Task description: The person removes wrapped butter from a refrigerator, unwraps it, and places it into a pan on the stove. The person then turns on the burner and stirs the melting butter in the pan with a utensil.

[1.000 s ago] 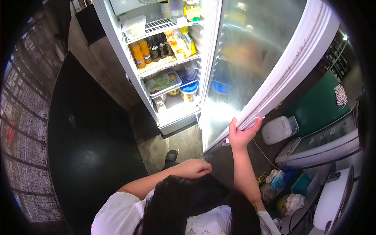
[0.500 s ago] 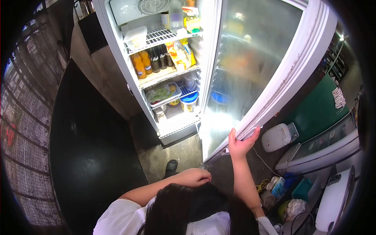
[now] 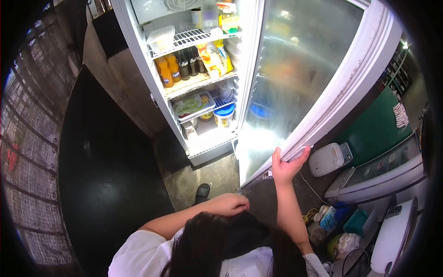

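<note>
My right hand (image 3: 286, 171) grips the lower edge of the glass refrigerator door (image 3: 302, 74), thumb and fingers on either side of the white frame. The door stands wide open to the right of the lit refrigerator (image 3: 207, 159). Close to my body, my left hand (image 3: 233, 203) is closed with its fingers curled; whatever may be in it is hidden. On the shelves are orange bottles (image 3: 164, 73), dark bottles (image 3: 184, 67), a yellow and white bag (image 3: 215, 59), a clear tub of greens (image 3: 191, 105) and a blue-lidded bucket (image 3: 224, 116).
A black panel (image 3: 106, 161) runs along the left beside a barred screen (image 3: 30, 157). To the right lie a white container (image 3: 326, 159), a white freezer (image 3: 369, 177) and a pile of bags and bins (image 3: 348, 244). A dark shoe (image 3: 202, 190) is on the floor.
The view has shifted slightly, so the refrigerator's contents sit a little lower. Both hands keep their hold, and the door's opening looks about the same.
</note>
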Demonstrator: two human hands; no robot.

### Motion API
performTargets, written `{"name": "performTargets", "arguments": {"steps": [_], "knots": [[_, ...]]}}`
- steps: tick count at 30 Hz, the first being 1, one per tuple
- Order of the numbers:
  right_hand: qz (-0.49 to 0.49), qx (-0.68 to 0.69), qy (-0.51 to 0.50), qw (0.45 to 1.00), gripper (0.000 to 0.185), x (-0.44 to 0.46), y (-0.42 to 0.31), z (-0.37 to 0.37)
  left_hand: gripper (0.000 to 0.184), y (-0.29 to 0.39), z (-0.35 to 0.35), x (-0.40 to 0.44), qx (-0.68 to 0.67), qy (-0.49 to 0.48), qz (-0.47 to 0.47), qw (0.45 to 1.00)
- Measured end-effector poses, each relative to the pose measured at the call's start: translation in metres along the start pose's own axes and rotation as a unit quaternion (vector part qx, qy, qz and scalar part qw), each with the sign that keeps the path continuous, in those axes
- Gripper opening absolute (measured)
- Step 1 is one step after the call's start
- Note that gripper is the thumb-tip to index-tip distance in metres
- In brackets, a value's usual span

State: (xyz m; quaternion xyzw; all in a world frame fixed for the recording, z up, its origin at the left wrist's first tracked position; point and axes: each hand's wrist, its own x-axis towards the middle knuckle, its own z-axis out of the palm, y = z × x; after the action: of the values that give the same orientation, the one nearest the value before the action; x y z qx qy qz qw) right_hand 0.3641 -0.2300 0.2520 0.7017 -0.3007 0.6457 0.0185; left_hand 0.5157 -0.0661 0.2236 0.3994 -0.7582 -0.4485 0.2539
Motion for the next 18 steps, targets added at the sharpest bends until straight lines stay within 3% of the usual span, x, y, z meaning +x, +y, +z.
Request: {"name": "performTargets", "arguments": {"steps": [16, 18], "knots": [[-0.019, 0.013, 0.002, 1.000, 0.089, 0.0087, -0.0063, -0.0004, 0.016, -0.0002, -0.0032, 0.0002, 0.005, 0.001, -0.002, 1.000], [0.006, 0.048, -0.035, 0.998, 0.093, 0.0017, -0.0019, -0.0024, 0.016, -0.0008, -0.0035, 0.0006, 0.005, 0.001, 0.000, 1.000]]}}
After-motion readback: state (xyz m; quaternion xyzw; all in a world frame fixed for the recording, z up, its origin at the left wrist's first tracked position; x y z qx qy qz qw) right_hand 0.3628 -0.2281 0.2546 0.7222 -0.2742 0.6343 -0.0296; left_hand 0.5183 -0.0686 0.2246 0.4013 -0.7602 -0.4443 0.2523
